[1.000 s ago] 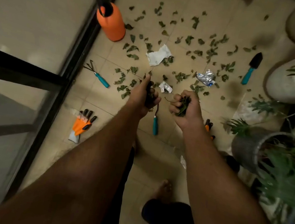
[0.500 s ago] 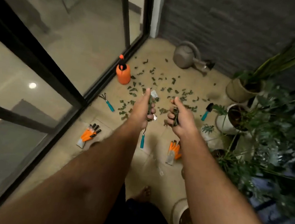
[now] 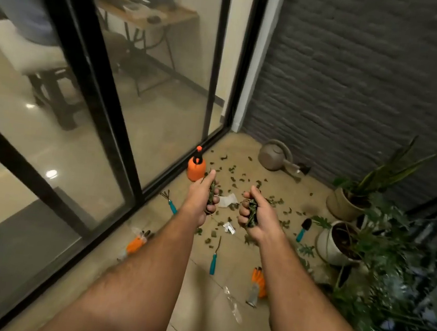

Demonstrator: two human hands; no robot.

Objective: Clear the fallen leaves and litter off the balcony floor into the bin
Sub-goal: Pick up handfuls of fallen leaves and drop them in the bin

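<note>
fingers both fists curled on leaves (held mid-air) | bare tile floor beneath forearms

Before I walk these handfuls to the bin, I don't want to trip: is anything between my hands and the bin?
No bin shows in this view, so the path cannot be judged. Both the left hand and right hand grip leaves. On the floor near you lie a fork, gloves and a wrapper.

leaves in hands: dark green bunches gripped in both fists, held above the floor
leaves on floor: small, dark, scattered over the beige tiles
litter: crumpled white paper among them
</note>
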